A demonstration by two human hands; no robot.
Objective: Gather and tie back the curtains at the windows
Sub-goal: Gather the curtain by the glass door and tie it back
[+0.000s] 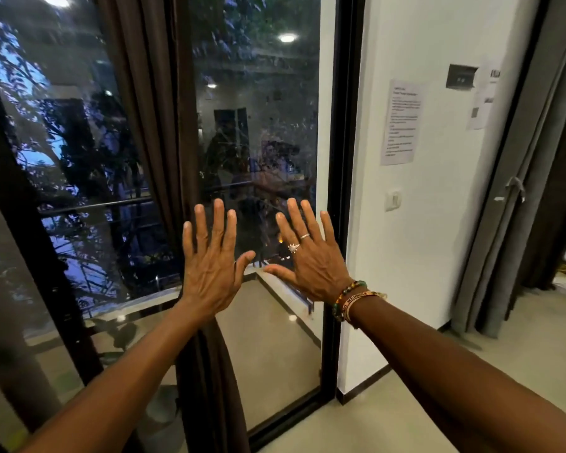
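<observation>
Left hand (209,276) is flat, fingers spread straight, back toward the head cam, gripping nothing. Right hand (311,266) is the same: splayed and released, with rings (294,247) on two fingers and bracelets (352,299) at the wrist. Thumb tips are near each other, apart. I have both raised in front of the window glass (258,93); can't tell if either touches it.

Brown curtain (151,109): bunched into a narrow column at the centre of the window. Long axis is near vertical with a slight lean. It's narrowest about where the left hand sits and flares out below the wrist. The hand overlaps it there, so I can't see whether anything binds it or whether the palm touches fabric. Top is cut off by the picture edge, lower part partly behind my left forearm.

Grey curtain (517,142): far right, past the white wall (438,240). Also gathered, long axis near vertical, cinched by a tie (515,188) about mid-height. Top is cut off.

Paper notice (402,122) on the wall, text too blurred to read. Light switch (393,200) below it. Glass shows mostly reflections and dark foliage, hard to sort.
</observation>
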